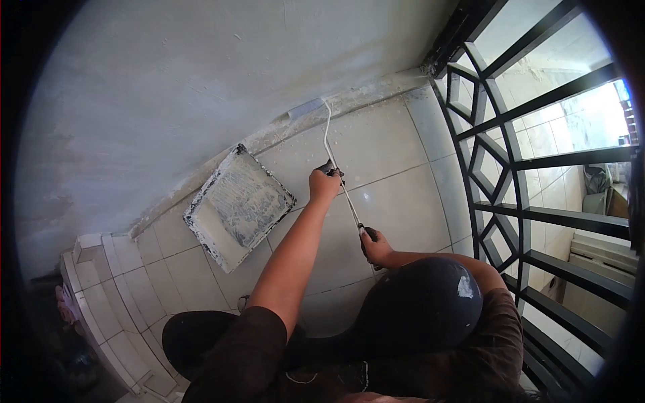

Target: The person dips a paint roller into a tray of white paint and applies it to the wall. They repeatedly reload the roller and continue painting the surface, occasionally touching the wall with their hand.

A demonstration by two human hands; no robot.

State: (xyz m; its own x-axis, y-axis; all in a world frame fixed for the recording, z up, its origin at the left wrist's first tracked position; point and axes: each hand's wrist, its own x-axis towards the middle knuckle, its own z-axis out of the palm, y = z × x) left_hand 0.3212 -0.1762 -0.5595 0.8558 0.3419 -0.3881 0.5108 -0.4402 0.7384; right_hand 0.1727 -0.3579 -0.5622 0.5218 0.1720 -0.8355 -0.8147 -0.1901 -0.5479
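Observation:
A paint roller [306,109] with a thin bent metal frame lies against the foot of the grey wall, where the wall meets a ledge. My left hand [324,183] is closed around the roller's dark handle partway along. Lower down, my right hand [375,247] is wrapped round the black grip at the near end of a thin rod running up to the left hand. Left of my left hand, a paint tray [209,232] sits on the floor, its rim spattered and its inside coated with whitish paint.
A grey wall [168,101] rises ahead and to the left, above a rough ledge. Pale floor tiles [396,195] lie beneath. On the right stands a black metal grille [494,168]. Tiled steps [101,289] drop away at lower left. My bent knee [423,295] is close to my right arm.

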